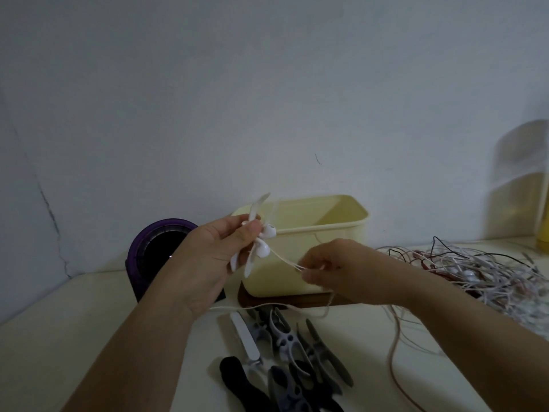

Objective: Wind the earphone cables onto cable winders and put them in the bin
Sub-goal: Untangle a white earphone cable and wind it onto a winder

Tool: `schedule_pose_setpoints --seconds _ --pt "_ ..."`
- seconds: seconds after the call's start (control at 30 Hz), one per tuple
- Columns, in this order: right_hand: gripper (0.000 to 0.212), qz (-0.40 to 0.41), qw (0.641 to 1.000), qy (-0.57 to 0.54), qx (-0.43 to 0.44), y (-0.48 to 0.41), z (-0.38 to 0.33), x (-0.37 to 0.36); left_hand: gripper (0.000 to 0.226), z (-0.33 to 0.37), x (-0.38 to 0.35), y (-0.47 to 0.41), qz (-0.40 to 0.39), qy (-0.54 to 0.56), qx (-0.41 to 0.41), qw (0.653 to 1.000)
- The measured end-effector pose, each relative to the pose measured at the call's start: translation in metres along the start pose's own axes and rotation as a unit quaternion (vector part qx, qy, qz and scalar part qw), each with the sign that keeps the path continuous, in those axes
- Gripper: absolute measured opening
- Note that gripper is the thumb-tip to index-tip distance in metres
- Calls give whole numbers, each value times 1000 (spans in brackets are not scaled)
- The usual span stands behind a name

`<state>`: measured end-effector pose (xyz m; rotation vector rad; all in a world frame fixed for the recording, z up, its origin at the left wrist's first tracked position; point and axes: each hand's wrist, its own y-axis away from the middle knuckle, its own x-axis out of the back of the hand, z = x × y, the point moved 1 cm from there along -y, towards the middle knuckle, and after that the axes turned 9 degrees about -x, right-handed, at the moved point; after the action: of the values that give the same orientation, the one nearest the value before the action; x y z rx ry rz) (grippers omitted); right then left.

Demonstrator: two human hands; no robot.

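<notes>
Seemingly a home corner: cracked white wall (178,99), pale tabletop (74,310), cream plastic bin (335,236) and purple pot (141,254).

On the table (74,316), far centre by the wall: the bin (312,263), on a flat board (261,298). Just left of the bin: a round container (157,251). Right of the bin: a heap of earphone cables (475,272), spread toward the right edge, strands trailing nearer. Far right, behind the heap: a tall container (523,185). Near centre, in front of the bin: spare cable winders (285,343), side by side. Above these, before the bin: left hand (208,257) on the left, gripping a cable winder (252,233) with two earbuds (266,242) against it; right hand (335,269) on the right, pinching the cable (285,260) stretched between the two.
</notes>
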<state>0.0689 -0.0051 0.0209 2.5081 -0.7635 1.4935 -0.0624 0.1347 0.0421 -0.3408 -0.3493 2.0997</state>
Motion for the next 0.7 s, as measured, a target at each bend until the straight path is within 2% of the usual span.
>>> schedule_pose_setpoints --seconds 0.03,0.1,0.17,0.27,0.43,0.57,0.63,0.7 --pt "50 -5 999 -42 6 1 -1 0 32 -3 -5 0 5 24 1 1000" --pt "79 2 975 -221 7 3 -9 -2 31 -7 -14 1 19 58 -1 998" --pt "73 80 935 -345 34 4 -21 -7 34 -13 -21 1 37 84 -4 996" --pt "42 243 915 -311 84 6 -30 -19 40 -17 -27 3 71 117 -11 991" --pt "28 311 889 -317 108 6 -29 -28 36 -20 -37 7 116 133 -31 984" --pt "28 442 881 -124 111 4 -27 -30 15 -20 -41 8 131 160 -27 978" --pt "29 449 881 -107 106 5 -28 -27 16 -20 -41 8 126 176 -23 976" --pt "23 397 900 -150 96 6 -29 -24 19 -19 -41 8 116 181 -22 976"
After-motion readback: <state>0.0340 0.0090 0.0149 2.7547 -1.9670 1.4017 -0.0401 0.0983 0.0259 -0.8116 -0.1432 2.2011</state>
